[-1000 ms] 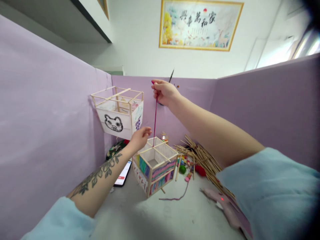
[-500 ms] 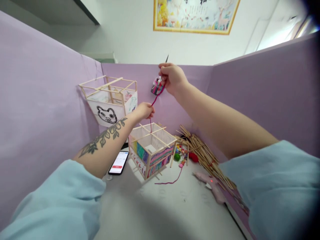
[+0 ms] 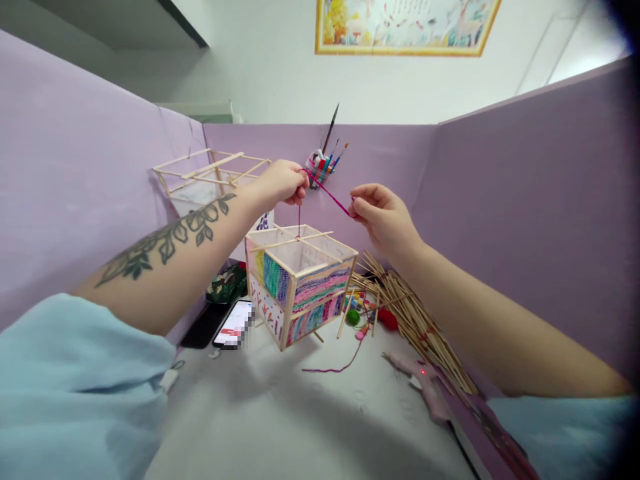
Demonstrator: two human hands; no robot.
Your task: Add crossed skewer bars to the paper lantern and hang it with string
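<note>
A square lantern (image 3: 300, 287) with a thin wooden-stick frame and coloured drawn panels hangs a little above the table, slightly tilted. Sticks cross over its open top, and a magenta yarn (image 3: 327, 193) rises from where they meet. My left hand (image 3: 286, 183) is closed on that yarn above the lantern, bearing its weight. To the right, my right hand (image 3: 383, 215) pinches the yarn's other part between thumb and fingers. Between the two hands the yarn runs taut, sloping down to the right.
Behind stands another stick frame (image 3: 200, 175) with white panels. A pen holder (image 3: 320, 167) is at the back partition. On the table lie a phone (image 3: 233, 325), bundled sticks (image 3: 415, 320), a green yarn ball (image 3: 353, 317), loose yarn (image 3: 333, 370) and a pink glue gun (image 3: 425, 383) with a red light.
My left hand has risen and the lantern has lifted with it. My right hand has come down and to the right, still pinching the yarn.
</note>
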